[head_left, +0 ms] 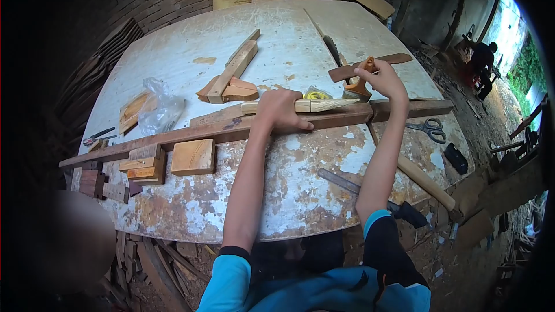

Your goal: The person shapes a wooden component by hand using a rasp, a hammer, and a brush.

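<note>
My left hand (278, 108) is closed over a pale wood strip (329, 105) and rests on the long dark wooden beam (225, 132), its thumb along the beam. My right hand (384, 79) grips an orange-brown wooden handle (359, 88), whose tool I cannot make out fully. Beside those fingers lies a flat brown wood slat (399, 58). A yellow coiled item (316, 94), blurred, sits between my hands behind the strip. Several joined wood pieces (231, 75) lie farther back on the worn table (173, 196).
A toothed saw blade (332, 49) shows at a table slot. At right are scissors (430, 130), a long wooden tool handle (425, 182) and a metal bar (338, 180). Wood blocks (193, 157) and a plastic bag (161, 110) lie left. Another person (483, 63) is far right.
</note>
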